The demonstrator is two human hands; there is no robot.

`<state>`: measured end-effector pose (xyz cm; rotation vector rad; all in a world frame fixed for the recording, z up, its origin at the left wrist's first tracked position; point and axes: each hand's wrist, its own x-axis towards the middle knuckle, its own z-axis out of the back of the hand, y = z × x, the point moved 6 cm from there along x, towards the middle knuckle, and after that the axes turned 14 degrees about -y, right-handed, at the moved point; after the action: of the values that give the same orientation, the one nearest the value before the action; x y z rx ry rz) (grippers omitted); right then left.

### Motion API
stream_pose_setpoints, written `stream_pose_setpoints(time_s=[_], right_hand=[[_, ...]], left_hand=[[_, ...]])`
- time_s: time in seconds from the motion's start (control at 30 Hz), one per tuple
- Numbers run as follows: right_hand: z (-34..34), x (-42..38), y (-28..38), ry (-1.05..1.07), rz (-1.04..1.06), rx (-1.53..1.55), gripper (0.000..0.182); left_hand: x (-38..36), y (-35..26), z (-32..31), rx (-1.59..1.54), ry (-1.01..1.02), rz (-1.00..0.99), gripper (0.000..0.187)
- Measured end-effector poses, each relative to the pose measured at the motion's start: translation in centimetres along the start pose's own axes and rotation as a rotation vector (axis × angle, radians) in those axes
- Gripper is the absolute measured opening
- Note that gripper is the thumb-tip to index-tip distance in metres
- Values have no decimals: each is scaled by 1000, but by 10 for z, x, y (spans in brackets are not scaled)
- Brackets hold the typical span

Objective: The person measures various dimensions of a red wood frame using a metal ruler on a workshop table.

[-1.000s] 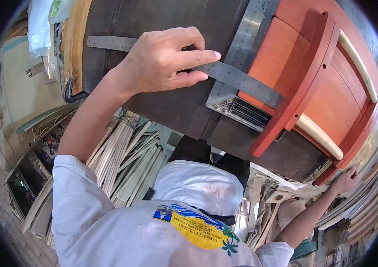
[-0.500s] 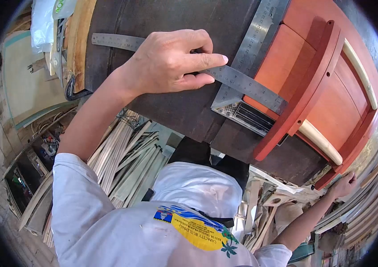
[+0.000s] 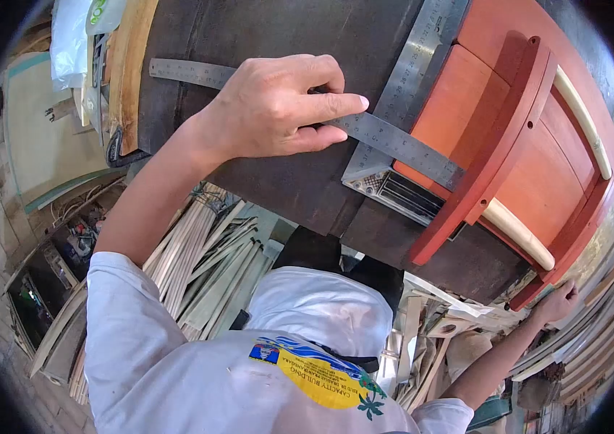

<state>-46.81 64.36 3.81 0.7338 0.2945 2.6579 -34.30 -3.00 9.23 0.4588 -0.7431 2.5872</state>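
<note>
A thin steel ruler (image 3: 408,150) is pinched in my left hand (image 3: 285,105), its index finger extended along it. The ruler's right end lies over an orange-red panel (image 3: 459,108), close to the curved red rail. Beneath the ruler is a metal square (image 3: 409,79) with a slotted metal stock (image 3: 412,197). The red wooden frame (image 3: 498,159) has pale curved rods (image 3: 517,233) fitted to it. My right hand (image 3: 559,300) is closed at the frame's lower right corner; whatever its curled fingers hold is hidden.
The dark worktop (image 3: 278,184) has a wooden edge (image 3: 127,79) at left, near a plastic bag (image 3: 72,47). Bundled wooden strips (image 3: 195,257) lie below the worktop. More curved strips (image 3: 582,347) are stacked at lower right, by my right forearm.
</note>
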Motion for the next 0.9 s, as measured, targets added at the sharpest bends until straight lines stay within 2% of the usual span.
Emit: stream_pose_setpoints(time_s=[0.53, 0.9], right_hand=[[2, -3, 7, 40, -59, -20, 33], [2, -4, 9, 15, -8, 7, 33]], left_hand=[[0, 0, 0, -3, 0, 9, 42], [1, 0, 0, -11, 7, 9, 41]])
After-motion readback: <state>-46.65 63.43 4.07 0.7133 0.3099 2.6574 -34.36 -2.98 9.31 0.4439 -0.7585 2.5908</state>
